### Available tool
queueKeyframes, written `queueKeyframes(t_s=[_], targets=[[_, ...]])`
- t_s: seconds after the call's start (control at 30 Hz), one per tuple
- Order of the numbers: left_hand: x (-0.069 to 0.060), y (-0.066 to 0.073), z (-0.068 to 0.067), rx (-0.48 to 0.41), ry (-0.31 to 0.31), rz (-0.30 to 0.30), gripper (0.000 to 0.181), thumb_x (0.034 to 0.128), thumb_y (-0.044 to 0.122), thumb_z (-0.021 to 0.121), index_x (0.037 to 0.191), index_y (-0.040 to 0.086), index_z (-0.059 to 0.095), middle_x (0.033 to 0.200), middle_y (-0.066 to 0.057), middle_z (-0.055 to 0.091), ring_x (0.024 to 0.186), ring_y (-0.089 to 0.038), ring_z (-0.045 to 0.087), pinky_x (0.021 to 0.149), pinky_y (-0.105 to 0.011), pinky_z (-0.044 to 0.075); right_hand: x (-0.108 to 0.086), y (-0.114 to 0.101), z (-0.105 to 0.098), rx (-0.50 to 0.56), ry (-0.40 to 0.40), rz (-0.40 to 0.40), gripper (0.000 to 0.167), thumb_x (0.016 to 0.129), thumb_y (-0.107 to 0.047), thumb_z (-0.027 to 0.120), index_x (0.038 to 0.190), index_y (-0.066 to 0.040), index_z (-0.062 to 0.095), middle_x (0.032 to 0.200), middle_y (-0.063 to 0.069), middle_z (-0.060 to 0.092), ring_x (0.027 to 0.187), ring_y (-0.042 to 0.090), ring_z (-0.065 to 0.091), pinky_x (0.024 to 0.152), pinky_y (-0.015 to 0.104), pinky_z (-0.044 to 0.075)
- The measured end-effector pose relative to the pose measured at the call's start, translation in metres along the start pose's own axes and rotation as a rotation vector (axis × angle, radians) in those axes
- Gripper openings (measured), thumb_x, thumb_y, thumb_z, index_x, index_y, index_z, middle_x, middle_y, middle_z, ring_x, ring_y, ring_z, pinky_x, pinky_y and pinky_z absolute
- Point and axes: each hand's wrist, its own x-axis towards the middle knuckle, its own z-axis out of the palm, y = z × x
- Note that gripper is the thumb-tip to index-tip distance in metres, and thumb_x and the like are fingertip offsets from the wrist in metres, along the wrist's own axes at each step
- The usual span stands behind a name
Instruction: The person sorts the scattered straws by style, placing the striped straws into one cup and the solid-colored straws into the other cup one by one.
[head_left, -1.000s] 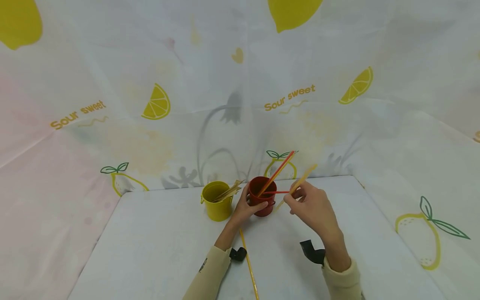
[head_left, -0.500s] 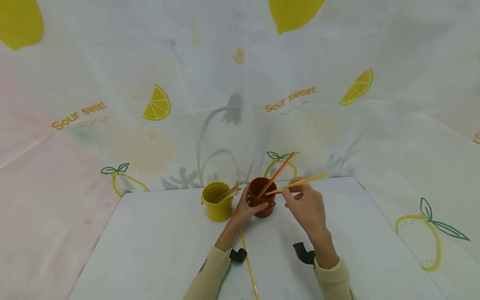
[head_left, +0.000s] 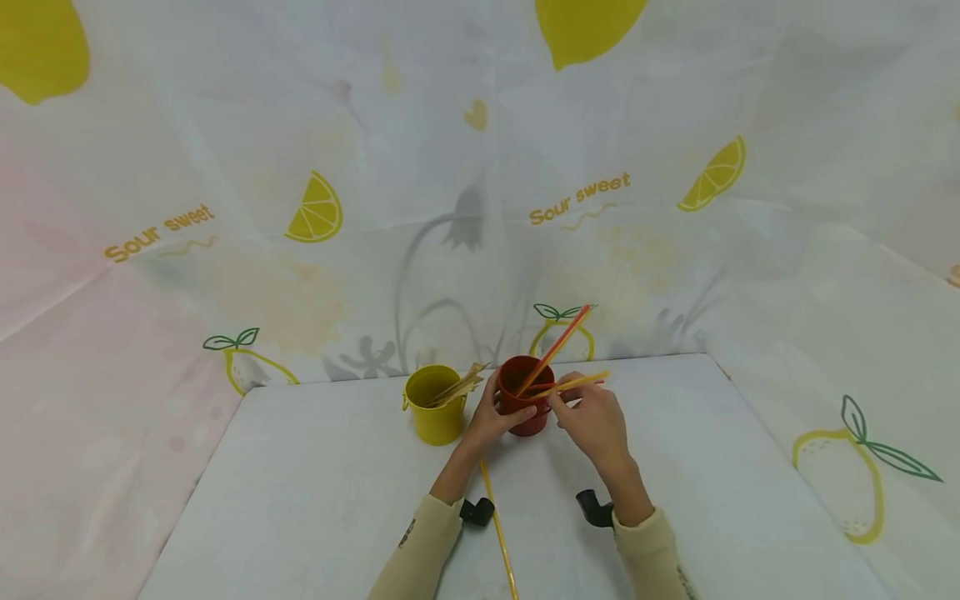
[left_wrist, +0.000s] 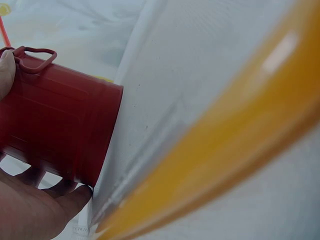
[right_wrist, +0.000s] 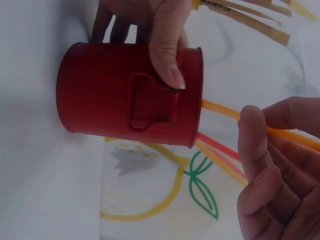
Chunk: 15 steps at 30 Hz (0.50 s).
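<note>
My left hand (head_left: 491, 417) grips a small red bucket (head_left: 527, 422) from its left side, thumb across the front near the rim. In the right wrist view, the bucket's wire handle (right_wrist: 172, 107) shows beside that thumb. My right hand (head_left: 596, 421) pinches a yellow-orange straw (right_wrist: 222, 108) between thumb and forefinger. The held straw's lower end is in the bucket mouth. A red straw (head_left: 573, 323) and a yellow straw beside it lean out of the bucket to the upper right. Another red straw (head_left: 542, 386) slants over the rim, partly hidden by the right hand.
A yellow bucket (head_left: 437, 427) with flat tan strips (head_left: 459, 386) stands just left of the red one. One yellow straw (head_left: 501, 533) lies on the white table (head_left: 315, 483) near the left forearm. Behind the table hangs a lemon-print cloth (head_left: 420, 275).
My right hand has moved left and closer to the red bucket, tipping the yellow straw from steep to nearly level and bringing its end into the mouth. The left hand stays put.
</note>
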Motion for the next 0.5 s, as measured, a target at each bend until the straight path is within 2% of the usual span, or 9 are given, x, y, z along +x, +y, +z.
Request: queueKeyframes(t_s=[0.27,0.5], targets=[[0.000,0.003,-0.001,-0.002,-0.017,0.004,0.087,0.0868,0.011,0.077,0.156,0.015,0.024,0.149,-0.012,0.039,0.131,-0.035,0.041,0.104,-0.052,0.040,0.004,0.014,0.013,-0.041,-0.020,0.001,0.011,0.091,-0.018,0.069,0.097,-0.010,0.073,0.078,0.005,0.071,0.048,0.008,0.059,0.045,0.028,0.045],[-0.013,0.037,-0.002,0.005,-0.043,0.014,0.084,0.0876,0.010,0.075,0.154,0.006,0.024,0.147,-0.018,0.041,0.129,-0.039,0.042,0.102,-0.052,0.041,0.007,0.022,0.021,-0.097,-0.049,0.024,0.021,0.091,-0.024,0.070,0.103,-0.007,0.073,0.073,0.002,0.070,0.049,0.007,0.057,0.047,0.029,0.044]])
